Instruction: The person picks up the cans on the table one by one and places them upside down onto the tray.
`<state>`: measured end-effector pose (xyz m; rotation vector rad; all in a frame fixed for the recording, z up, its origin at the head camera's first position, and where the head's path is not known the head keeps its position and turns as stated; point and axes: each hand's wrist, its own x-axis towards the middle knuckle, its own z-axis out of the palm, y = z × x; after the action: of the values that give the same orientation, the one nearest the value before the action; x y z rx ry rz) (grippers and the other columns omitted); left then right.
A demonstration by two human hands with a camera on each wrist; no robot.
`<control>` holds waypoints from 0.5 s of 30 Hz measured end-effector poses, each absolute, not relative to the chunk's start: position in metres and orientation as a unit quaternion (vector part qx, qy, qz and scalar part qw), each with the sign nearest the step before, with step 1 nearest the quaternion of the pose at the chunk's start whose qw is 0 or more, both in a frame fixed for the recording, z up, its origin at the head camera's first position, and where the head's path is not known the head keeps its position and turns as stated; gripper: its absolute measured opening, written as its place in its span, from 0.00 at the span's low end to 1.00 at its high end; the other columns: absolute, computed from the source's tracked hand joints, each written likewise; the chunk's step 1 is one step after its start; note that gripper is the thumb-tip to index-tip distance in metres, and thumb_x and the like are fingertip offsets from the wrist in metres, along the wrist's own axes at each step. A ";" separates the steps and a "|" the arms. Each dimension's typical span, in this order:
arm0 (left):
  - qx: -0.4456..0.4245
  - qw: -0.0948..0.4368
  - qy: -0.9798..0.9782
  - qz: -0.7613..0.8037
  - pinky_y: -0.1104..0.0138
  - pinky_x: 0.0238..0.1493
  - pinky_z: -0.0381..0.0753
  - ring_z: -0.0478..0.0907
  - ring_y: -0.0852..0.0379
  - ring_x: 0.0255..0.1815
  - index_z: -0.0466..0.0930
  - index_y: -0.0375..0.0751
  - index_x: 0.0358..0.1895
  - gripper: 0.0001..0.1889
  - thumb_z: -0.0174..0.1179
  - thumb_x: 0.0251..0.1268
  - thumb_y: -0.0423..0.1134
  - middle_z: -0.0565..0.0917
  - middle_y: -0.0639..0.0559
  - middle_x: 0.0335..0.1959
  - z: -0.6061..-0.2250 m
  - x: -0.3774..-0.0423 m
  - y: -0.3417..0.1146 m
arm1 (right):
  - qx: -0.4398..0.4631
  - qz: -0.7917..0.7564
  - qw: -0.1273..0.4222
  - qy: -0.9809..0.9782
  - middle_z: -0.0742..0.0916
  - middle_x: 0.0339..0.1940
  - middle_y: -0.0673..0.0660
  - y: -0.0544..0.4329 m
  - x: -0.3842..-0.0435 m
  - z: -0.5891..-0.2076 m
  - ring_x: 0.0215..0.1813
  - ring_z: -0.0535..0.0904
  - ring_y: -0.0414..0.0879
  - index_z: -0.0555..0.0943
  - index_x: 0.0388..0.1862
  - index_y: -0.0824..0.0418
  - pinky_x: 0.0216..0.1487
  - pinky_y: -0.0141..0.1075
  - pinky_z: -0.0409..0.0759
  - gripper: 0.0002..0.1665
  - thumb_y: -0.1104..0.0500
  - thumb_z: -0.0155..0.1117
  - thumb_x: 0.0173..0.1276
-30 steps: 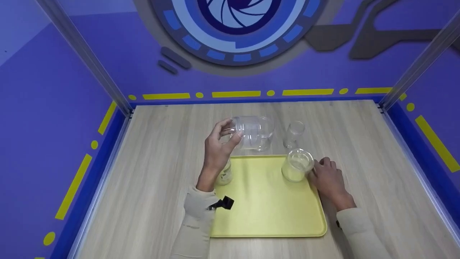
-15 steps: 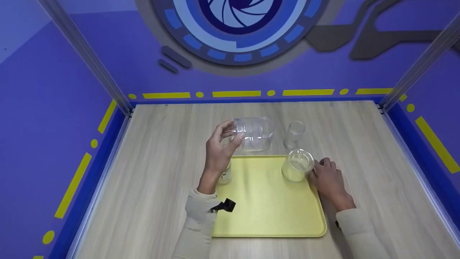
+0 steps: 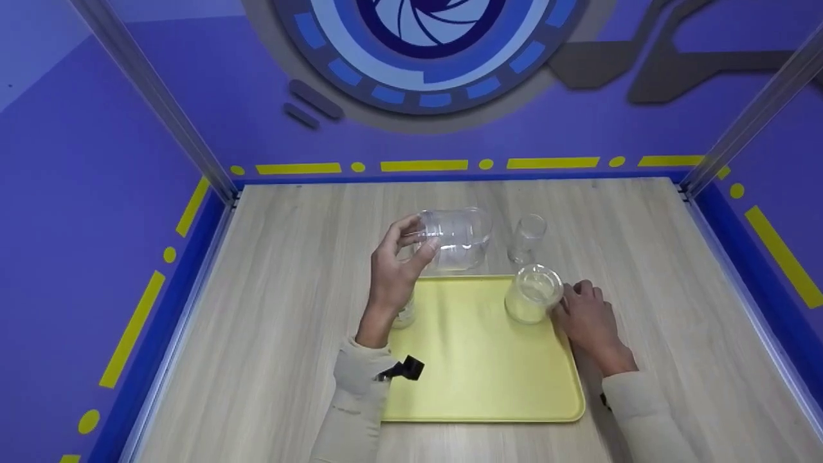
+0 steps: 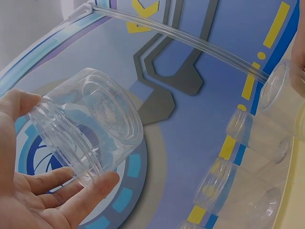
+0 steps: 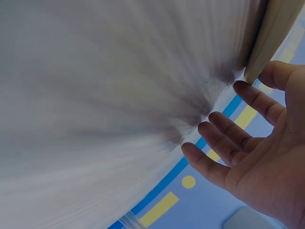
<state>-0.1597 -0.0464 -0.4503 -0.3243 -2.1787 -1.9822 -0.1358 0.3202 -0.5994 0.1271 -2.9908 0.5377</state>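
Note:
A clear wide-mouthed jar [image 3: 460,241] is tilted on its side above the tray's back edge. My left hand [image 3: 395,276] grips it around the ridged mouth end, its base facing right; in the left wrist view the thumb and fingers span the jar [image 4: 90,124]. My right hand [image 3: 588,321] lies at the right edge of the yellow tray [image 3: 482,373], beside a clear glass jar [image 3: 530,302] standing there. In the right wrist view the fingers [image 5: 209,164] rest loosely extended against the table, with thumb and index finger at the tray's rim [image 5: 271,38].
A small clear glass [image 3: 528,238] stands on the wooden table [image 3: 296,289] behind the tray. A labelled clear container [image 3: 405,315] sits at the tray's left, partly hidden by my left wrist. Blue-purple panels [image 3: 424,145] enclose the table's back and sides.
My left hand has shifted slightly to the right with the jar. My right hand, the tray and the other glassware keep their places.

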 end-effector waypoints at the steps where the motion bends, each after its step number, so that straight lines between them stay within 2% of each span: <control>1: -0.109 0.089 -0.732 -0.666 0.52 0.57 0.84 0.79 0.49 0.62 0.74 0.37 0.72 0.39 0.66 0.63 0.58 0.80 0.43 0.65 -0.450 -0.160 -0.046 | 0.041 0.177 0.050 -0.982 0.78 0.53 0.76 0.320 -0.136 -0.599 0.54 0.75 0.74 0.79 0.58 0.72 0.45 0.70 0.76 0.22 0.54 0.58 0.80; 8: -0.114 0.092 -0.727 -0.671 0.53 0.55 0.85 0.79 0.47 0.62 0.74 0.36 0.72 0.40 0.66 0.63 0.59 0.80 0.42 0.64 -0.451 -0.160 -0.046 | 0.021 0.209 0.043 -0.977 0.78 0.54 0.76 0.322 -0.136 -0.594 0.57 0.74 0.75 0.79 0.58 0.73 0.50 0.70 0.75 0.23 0.53 0.56 0.82; 15: -0.110 0.088 -0.729 -0.669 0.52 0.56 0.85 0.79 0.48 0.62 0.74 0.37 0.73 0.40 0.66 0.63 0.59 0.80 0.43 0.65 -0.450 -0.159 -0.046 | -0.008 0.259 0.031 -0.965 0.77 0.57 0.76 0.325 -0.138 -0.588 0.61 0.72 0.74 0.78 0.60 0.72 0.50 0.70 0.75 0.26 0.50 0.51 0.85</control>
<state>-0.1594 -0.0461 -0.4500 -0.3285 -2.1713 -1.9921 -0.1385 0.3246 -0.5883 -0.0259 -2.9734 0.7993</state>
